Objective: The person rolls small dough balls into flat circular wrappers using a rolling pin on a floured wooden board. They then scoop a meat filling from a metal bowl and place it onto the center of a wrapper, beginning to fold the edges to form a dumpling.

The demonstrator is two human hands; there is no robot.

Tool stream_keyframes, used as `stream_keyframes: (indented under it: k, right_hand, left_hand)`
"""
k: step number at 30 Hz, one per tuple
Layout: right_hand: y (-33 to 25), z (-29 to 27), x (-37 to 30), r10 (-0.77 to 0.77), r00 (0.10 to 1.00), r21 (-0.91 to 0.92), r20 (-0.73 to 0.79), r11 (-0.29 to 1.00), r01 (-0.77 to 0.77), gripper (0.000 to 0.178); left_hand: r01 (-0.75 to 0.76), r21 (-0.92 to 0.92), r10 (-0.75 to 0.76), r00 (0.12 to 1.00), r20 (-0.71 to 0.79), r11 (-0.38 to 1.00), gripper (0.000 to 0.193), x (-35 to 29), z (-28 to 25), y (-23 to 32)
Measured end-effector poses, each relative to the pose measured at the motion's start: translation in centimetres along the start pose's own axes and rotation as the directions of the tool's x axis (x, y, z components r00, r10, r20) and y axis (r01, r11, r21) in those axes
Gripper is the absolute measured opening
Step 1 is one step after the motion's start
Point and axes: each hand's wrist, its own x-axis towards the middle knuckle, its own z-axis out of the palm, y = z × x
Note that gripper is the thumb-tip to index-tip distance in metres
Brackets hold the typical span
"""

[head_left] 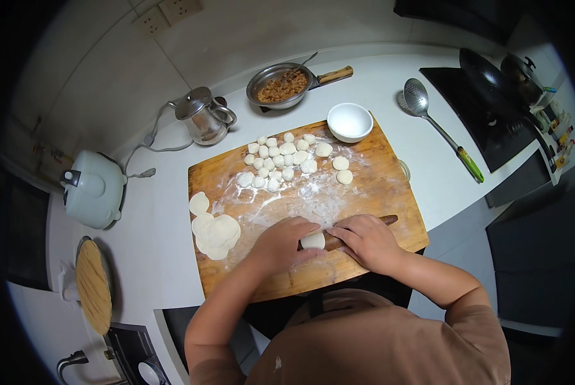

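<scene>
Near the front edge of a floured wooden board point(268, 210), a small dough round point(312, 241) lies against a dark rolling pin point(334, 242). My left hand point(282, 244) is closed around the round's left side, and its fingertips are partly hidden. Over the pin curls my right hand point(369, 242), with the pin's far end sticking out past the fingers. Rolled dough wrappers point(217, 235) overlap at the board's left edge. Several floured dough pieces point(274, 160) cluster toward the back, and two flattened pieces point(344, 176) sit to their right.
A white bowl point(350, 122) stands on the board's back right corner. Behind are a pan of brown filling point(281, 90) and a metal kettle point(204, 119). A rice cooker point(95, 192) is at left; a skimmer point(438, 125) lies right, beside the black stove point(473, 122).
</scene>
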Motion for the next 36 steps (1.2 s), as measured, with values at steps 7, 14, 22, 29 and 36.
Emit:
stream_keyframes:
  k: [7, 14, 22, 29, 36]
  right_hand:
    - [-0.2, 0.1, 0.2, -0.129, 0.988, -0.04, -0.08, 0.991, 0.126, 0.03]
    - [0.0, -0.1, 0.2, -0.13, 0.989, -0.039, -0.067, 0.991, 0.127, 0.029]
    - [0.3, -0.5, -0.7, -0.113, 0.991, -0.05, -0.074, 0.993, 0.11, 0.029]
    - [0.4, -1.0, -1.0, -0.115, 0.991, -0.051, -0.067, 0.992, 0.112, 0.03]
    - [0.2, -1.2, -1.5, -0.118, 0.992, -0.056, -0.048, 0.992, 0.115, 0.03]
  left_hand:
    - [0.379, -0.196, -0.366, 0.925, 0.102, 0.904, 0.019, -1.8, 0.6, 1.1]
    - [0.126, -0.805, -0.34, 0.935, -0.098, 0.58, 0.021, -2.6, 0.7, -0.1]
    - [0.169, 0.368, -0.056, 0.953, -0.297, 0.914, 0.053, -3.3, -0.5, -2.7]
    - [-0.038, 0.453, 0.016, 0.998, 0.054, 0.891, 0.066, -1.3, -0.4, -3.0]
    - [0.024, 0.5, 0.003, 0.999, -0.053, 0.866, 0.065, 5.5, 1.7, -1.7]
